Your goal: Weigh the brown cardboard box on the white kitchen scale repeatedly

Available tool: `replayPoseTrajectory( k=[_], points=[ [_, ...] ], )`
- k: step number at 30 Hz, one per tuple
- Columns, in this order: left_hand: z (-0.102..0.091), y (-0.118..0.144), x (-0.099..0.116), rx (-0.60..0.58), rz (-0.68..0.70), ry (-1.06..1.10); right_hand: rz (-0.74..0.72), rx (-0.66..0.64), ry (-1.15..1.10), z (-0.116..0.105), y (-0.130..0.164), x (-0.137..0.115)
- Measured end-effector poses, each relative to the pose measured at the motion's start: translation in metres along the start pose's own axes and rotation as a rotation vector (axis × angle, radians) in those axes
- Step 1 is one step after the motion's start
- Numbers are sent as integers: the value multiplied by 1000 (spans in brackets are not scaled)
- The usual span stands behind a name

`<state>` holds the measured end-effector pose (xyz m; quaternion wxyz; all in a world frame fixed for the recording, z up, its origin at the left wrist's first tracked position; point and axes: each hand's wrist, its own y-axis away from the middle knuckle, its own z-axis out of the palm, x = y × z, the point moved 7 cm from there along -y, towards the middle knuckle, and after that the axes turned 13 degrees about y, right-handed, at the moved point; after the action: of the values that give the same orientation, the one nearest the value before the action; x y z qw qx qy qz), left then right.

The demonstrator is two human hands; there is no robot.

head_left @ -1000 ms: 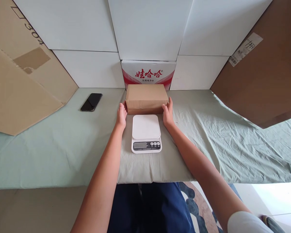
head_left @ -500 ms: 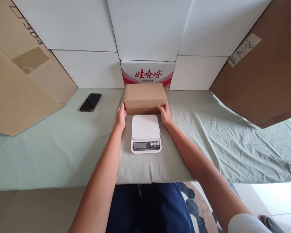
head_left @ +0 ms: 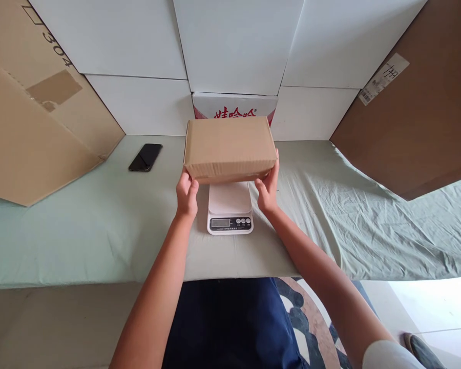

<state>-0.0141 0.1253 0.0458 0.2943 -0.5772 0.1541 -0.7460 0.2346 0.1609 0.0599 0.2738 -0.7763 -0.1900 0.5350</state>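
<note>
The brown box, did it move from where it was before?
Yes. The box has come up and toward the person, held by both hands; it now covers the back of the scale it sat behind.

I see open cloth (head_left: 100,225) left and right of the scale (head_left: 230,210). The phone (head_left: 145,157) lies far left; leaning cardboard sheets (head_left: 30,128) hem both sides

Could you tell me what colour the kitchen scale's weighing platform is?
White, as the head view shows; the scale sits partly under the held box.

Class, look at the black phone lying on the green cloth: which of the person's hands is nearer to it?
Left. The left hand grips the cardboard box's left end, on the phone's side; the right hand holds the far end, farther away.
</note>
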Motion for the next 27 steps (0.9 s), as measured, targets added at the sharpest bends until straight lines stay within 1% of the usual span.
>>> replayPoseTrajectory(
  k=[3, 6, 10, 13, 19, 23, 27],
  points=[
    [0, 32, 8, -10, -10, 57, 35, 17, -40, -11, 31, -5],
    [2, 58, 11, -31, -59, 77, 73, 11, -95, -20, 55, -4],
    [0, 77, 17, -29, -87, 86, 122, -26, -109, -25, 71, -6],
    [-3, 81, 19, -19, -94, 72, 153, -44, -123, -25, 75, -7],
    [-3, 80, 17, -2, -130, 55, 206, -14, -169, -25, 76, 1],
    [-1, 78, 17, 8, -137, 49, 222, -12, -175, -25, 74, 4],
    [0, 74, 17, 1, -122, 59, 219, -26, -155, -25, 72, 1]
  ],
)
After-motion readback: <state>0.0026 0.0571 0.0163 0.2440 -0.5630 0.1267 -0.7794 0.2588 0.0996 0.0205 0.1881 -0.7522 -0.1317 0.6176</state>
